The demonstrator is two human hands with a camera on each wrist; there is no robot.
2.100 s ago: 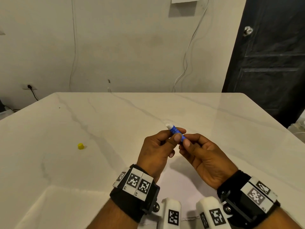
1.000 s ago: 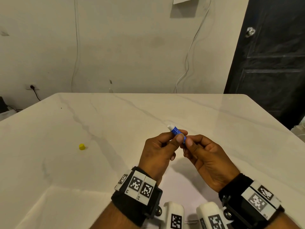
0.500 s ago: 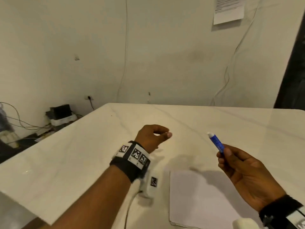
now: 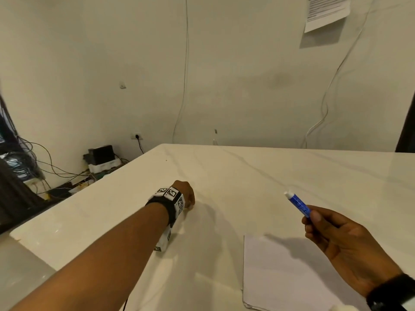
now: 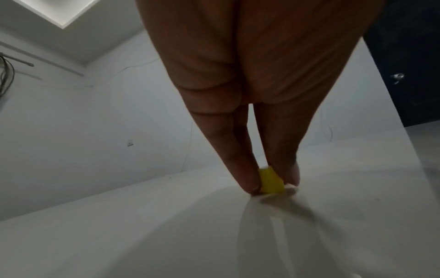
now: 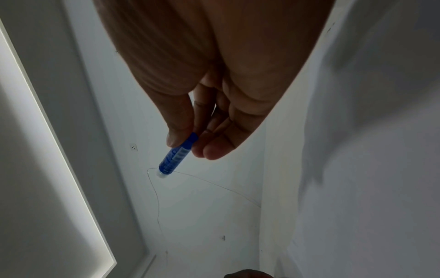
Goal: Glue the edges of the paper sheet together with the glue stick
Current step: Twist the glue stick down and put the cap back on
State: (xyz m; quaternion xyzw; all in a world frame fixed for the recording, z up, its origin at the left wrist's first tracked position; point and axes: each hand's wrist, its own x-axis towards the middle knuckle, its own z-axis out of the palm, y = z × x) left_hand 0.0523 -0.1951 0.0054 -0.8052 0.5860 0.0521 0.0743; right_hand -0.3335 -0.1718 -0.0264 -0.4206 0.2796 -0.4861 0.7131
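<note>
Glue stick (image 4: 298, 203) — uncapped, pinched in right hand (image 4: 343, 245) above paper (image 4: 285, 277), near right. Left hand (image 5: 262, 112) pinches yellow cap (image 5: 271, 181), far left; risk — cap slips, exposed glue dries or smears.

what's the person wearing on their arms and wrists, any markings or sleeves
Both forearms are bare, no sleeves. The left wrist carries a black band with white plates printed with black square codes, and a white coded block hangs under it. The right wrist shows a black band at the frame's corner; its markings are cut off.
</note>
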